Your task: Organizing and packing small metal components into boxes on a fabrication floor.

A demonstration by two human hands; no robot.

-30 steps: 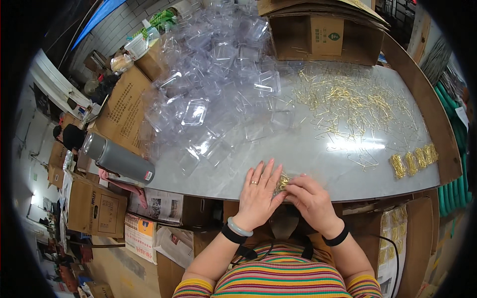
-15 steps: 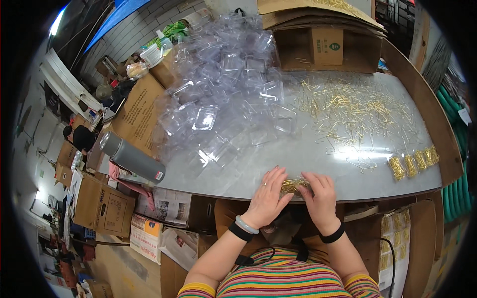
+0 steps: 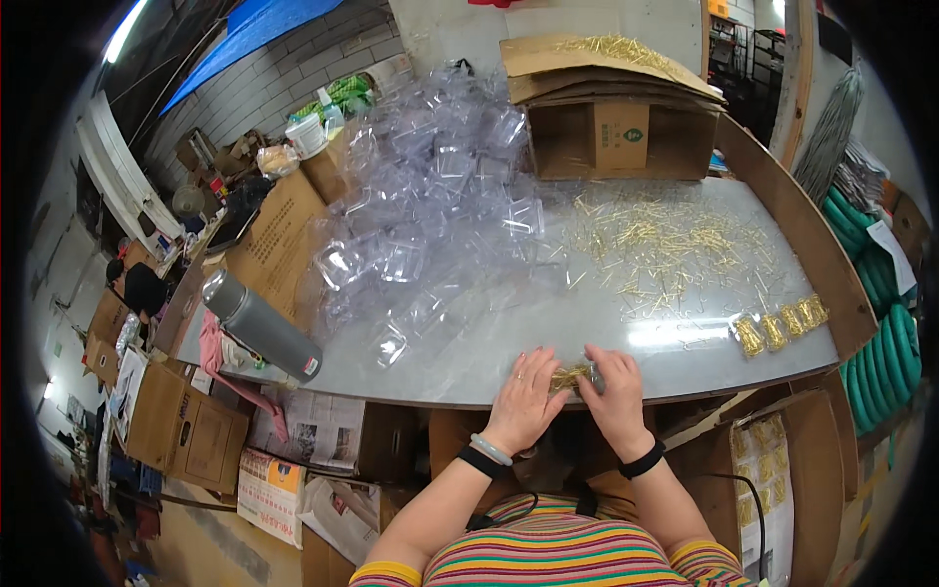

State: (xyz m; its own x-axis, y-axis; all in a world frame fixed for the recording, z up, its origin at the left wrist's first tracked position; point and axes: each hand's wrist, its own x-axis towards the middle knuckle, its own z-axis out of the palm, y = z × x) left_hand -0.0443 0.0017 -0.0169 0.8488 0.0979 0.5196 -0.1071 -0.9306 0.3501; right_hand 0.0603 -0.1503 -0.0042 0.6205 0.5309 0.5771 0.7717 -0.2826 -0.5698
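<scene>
— What did the hands have between them?

— A small bundle of thin gold-coloured metal pins (image 3: 567, 377), pinched from both sides at the near edge of the pale grey round table (image 3: 469, 362). The left hand (image 3: 523, 399) lay flat with fingers spread; the right hand (image 3: 611, 389) was curled closed on the bundle.

— And around that hold?

— Beyond it lay loose gold pins (image 3: 665, 249); beyond and to the left, a heap of clear plastic shells (image 3: 430, 215). Far left, a grey metal flask (image 3: 259, 323) lay tipped over.
</scene>
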